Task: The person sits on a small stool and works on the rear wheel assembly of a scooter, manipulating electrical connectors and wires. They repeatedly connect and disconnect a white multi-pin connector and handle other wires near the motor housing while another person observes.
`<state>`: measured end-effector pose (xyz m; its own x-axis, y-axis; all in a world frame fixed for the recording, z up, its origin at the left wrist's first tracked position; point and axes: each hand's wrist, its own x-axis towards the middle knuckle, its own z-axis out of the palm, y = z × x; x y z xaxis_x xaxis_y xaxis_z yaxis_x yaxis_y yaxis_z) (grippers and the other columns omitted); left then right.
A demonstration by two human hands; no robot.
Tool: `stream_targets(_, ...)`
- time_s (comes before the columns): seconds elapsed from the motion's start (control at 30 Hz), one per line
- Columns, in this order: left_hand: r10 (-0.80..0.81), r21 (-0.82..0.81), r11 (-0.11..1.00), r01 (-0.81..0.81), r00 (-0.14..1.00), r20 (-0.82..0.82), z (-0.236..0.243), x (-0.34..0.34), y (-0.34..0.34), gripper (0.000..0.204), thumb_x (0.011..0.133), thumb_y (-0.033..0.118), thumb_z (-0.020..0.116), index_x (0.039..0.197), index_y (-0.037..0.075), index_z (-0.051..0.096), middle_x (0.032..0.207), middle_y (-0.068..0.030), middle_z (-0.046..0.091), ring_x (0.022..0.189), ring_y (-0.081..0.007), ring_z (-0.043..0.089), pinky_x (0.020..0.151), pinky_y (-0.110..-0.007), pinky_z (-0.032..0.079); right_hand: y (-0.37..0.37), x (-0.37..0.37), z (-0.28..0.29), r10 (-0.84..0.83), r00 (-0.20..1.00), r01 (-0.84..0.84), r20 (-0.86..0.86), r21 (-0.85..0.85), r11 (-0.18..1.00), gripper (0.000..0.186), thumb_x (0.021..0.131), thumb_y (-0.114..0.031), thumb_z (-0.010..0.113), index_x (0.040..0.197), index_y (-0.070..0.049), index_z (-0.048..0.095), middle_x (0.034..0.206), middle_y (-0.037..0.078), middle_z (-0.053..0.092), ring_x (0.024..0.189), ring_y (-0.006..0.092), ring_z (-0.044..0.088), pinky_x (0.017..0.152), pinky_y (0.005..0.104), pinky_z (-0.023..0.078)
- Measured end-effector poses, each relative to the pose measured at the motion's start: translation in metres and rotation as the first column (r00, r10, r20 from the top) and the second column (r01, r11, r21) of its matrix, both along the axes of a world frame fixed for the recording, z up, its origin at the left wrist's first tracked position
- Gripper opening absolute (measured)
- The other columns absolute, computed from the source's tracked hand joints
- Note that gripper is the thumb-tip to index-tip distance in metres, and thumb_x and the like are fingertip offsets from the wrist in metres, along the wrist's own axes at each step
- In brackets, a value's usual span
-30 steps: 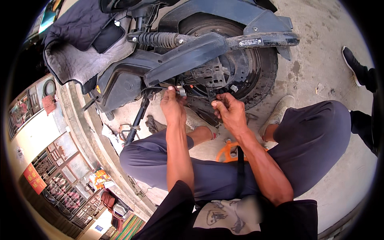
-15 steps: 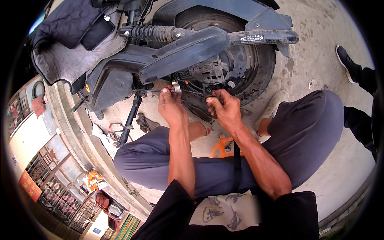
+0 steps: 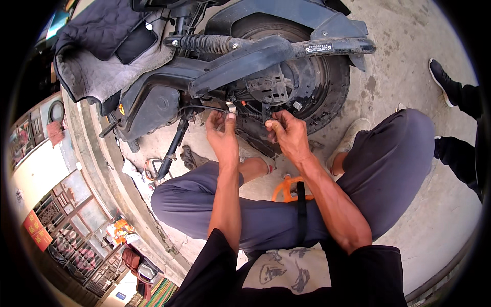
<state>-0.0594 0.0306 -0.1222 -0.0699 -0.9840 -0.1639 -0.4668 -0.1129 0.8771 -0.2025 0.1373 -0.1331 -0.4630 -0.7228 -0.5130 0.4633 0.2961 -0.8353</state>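
Note:
A dark electric scooter stands before me, its rear wheel (image 3: 335, 87) and hub facing my hands. A thin black brake cable (image 3: 197, 107) runs to a small silver metal bracket (image 3: 231, 107) below the swingarm. My left hand (image 3: 223, 138) is closed around the cable by this bracket, thumb raised against it; its fingers are partly hidden. From there a dark spring (image 3: 250, 114) leads toward the black brake arm (image 3: 266, 110) at the hub. My right hand (image 3: 290, 134) pinches at the lower end of that arm, and whatever sits between its fingertips is covered.
The scooter's stand (image 3: 174, 148) reaches the ground at left, beside a dark rag (image 3: 192, 157). An orange object (image 3: 286, 189) lies between my legs. A padded cover (image 3: 97, 51) drapes over the scooter. Another person's shoe (image 3: 442, 79) is at the right; a concrete step (image 3: 110, 169) runs along the left.
The scooter appears slightly farther right in view. My left hand has shifted a little, its thumb now up at the silver bracket. The right hand keeps pinching at the brake arm.

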Motion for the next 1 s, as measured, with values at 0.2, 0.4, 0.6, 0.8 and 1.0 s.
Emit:
stream_targets(0.2, -0.385, -0.246, 0.657, 0.713, 0.597, 0.703, 0.046, -0.032, 0.026, 0.121, 0.057, 0.041, 0.094, 0.149, -0.006, 0.03, 0.152, -0.0346, 0.026, 0.142, -0.0533, 0.026, 0.119, -0.059, 0.023, 0.001, -0.014, 0.005, 0.13, 0.959, -0.106, -0.253, 0.108, 0.989, 0.028, 0.087, -0.021, 0.075, 0.099, 0.004, 0.07, 0.073, 0.017, 0.071, 0.066, 0.0276, 0.07, 0.064, 0.0381, 0.054)
stream_targets(0.4, -0.318, -0.281, 0.648, 0.708, 0.587, 0.744, 0.03, -0.026, 0.007, 0.127, 0.052, 0.053, 0.093, 0.147, -0.006, 0.033, 0.15, -0.0354, 0.031, 0.144, -0.052, 0.027, 0.12, -0.062, 0.021, -0.002, -0.022, 0.009, 0.264, 0.886, -0.212, -0.382, 0.173, 0.962, 0.03, 0.086, -0.026, 0.075, 0.102, 0.0, 0.073, 0.079, 0.02, 0.071, 0.077, 0.0373, 0.071, 0.072, 0.0437, 0.053)
stream_targets(0.6, -0.262, -0.382, 0.676, 0.63, 0.69, 0.674, 0.015, -0.025, 0.011, 0.131, 0.054, 0.065, 0.088, 0.146, -0.01, 0.033, 0.15, -0.0307, 0.035, 0.147, -0.0468, 0.027, 0.121, -0.062, 0.018, -0.002, -0.027, 0.013, 0.303, 0.855, -0.232, -0.422, 0.211, 0.949, 0.029, 0.087, -0.026, 0.075, 0.101, -0.001, 0.074, 0.081, 0.021, 0.072, 0.078, 0.0379, 0.071, 0.073, 0.0442, 0.053)
stream_targets(0.8, -0.178, -0.429, 0.676, 0.599, 0.697, 0.694, -0.001, -0.019, 0.012, 0.136, 0.059, 0.079, 0.078, 0.147, -0.012, 0.029, 0.152, -0.0292, 0.035, 0.147, -0.0482, 0.026, 0.12, -0.063, 0.018, -0.002, -0.027, 0.019, 0.297, 0.854, -0.221, -0.427, 0.218, 0.951, 0.027, 0.087, -0.024, 0.074, 0.1, 0.0, 0.074, 0.081, 0.021, 0.072, 0.077, 0.0387, 0.07, 0.072, 0.0446, 0.053)
stream_targets(1.0, -0.171, -0.398, 0.671, 0.626, 0.653, 0.738, 0.002, -0.019, 0.01, 0.132, 0.065, 0.078, 0.075, 0.147, -0.014, 0.028, 0.152, -0.0296, 0.035, 0.149, -0.0489, 0.021, 0.12, -0.065, 0.012, -0.005, -0.026, 0.023, 0.308, 0.855, -0.225, -0.418, 0.236, 0.945, 0.026, 0.087, -0.022, 0.074, 0.1, 0.001, 0.074, 0.08, 0.022, 0.072, 0.076, 0.0384, 0.07, 0.071, 0.044, 0.053)
